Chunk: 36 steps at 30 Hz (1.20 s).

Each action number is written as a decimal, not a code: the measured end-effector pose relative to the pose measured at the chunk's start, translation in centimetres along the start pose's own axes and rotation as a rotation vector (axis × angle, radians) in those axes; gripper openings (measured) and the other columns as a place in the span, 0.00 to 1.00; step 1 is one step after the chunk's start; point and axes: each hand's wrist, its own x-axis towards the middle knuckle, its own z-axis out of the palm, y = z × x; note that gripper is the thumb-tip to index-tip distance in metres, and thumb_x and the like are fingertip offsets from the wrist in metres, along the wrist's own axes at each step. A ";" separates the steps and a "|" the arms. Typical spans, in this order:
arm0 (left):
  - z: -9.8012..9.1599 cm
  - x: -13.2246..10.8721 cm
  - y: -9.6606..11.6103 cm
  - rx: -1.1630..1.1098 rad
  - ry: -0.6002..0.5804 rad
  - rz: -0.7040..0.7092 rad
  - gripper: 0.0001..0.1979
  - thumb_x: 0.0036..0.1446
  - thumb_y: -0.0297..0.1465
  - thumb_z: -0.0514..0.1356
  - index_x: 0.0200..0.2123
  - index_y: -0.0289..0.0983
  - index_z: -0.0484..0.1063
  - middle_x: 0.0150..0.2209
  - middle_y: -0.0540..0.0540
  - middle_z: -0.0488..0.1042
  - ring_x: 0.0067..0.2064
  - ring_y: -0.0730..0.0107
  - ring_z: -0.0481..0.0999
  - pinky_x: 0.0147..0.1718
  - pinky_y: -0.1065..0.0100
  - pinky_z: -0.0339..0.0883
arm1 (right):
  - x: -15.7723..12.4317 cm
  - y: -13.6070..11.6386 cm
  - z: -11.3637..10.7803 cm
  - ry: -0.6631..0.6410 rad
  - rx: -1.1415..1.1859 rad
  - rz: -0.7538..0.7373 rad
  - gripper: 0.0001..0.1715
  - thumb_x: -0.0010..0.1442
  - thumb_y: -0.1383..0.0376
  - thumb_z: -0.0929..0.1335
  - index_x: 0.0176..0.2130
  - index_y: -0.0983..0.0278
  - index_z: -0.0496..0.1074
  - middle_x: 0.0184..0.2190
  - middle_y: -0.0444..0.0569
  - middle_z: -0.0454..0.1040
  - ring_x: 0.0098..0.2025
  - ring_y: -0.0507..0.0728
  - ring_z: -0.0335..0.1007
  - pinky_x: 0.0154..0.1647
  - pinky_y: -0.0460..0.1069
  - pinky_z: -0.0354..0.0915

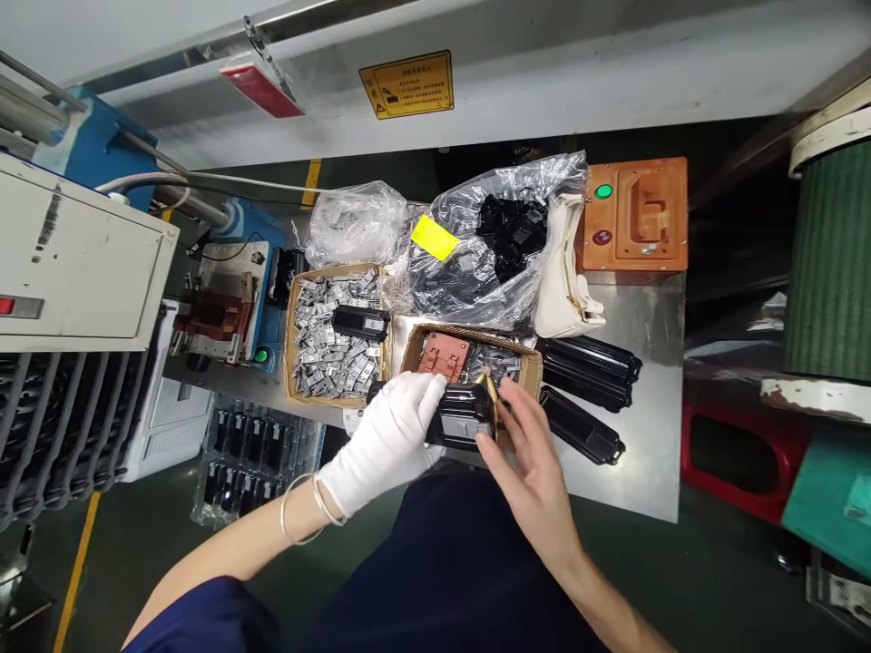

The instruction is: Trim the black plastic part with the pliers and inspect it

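Black plastic housing (461, 415), centre of frame, over the table edge (640, 490). Gloved left hand (391, 440) wraps its left end; bare right hand (527, 453) pinches its right end, fingers curled. Cardboard box of metal clips (335, 337) lies upper left of both hands.

You look down on a brightly, evenly lit bench under soft overhead light, with only faint shadows beneath your hands. Glare flares on the clear plastic bags (476, 245) and the metal tabletop (640, 363), while the floor beyond stays dim. Wide-angle distortion bends the edges; the centre is sharp.
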 end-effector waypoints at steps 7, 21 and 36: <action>0.2 -0.2 -2.2 0.085 0.037 0.088 0.46 0.42 0.30 0.81 0.59 0.18 0.65 0.49 0.26 0.78 0.49 0.42 0.79 0.55 0.46 0.79 | 2.6 -0.7 0.8 -0.318 0.427 0.573 0.32 0.60 0.44 0.77 0.52 0.64 0.80 0.55 0.58 0.81 0.62 0.70 0.76 0.67 0.60 0.69; -0.5 -2.1 -4.8 0.060 0.003 0.074 0.31 0.46 0.20 0.65 0.56 0.20 0.68 0.47 0.28 0.78 0.46 0.44 0.80 0.49 0.49 0.81 | 2.6 -0.8 4.1 -0.323 0.327 0.485 0.24 0.62 0.49 0.73 0.46 0.64 0.83 0.48 0.53 0.85 0.54 0.67 0.82 0.59 0.56 0.75; -1.2 -3.1 -5.3 0.092 0.028 0.107 0.29 0.49 0.20 0.64 0.56 0.20 0.68 0.47 0.28 0.79 0.47 0.45 0.80 0.52 0.49 0.80 | 2.8 -1.3 4.3 -0.375 0.342 0.524 0.23 0.60 0.47 0.75 0.40 0.64 0.83 0.41 0.52 0.85 0.51 0.68 0.81 0.58 0.58 0.74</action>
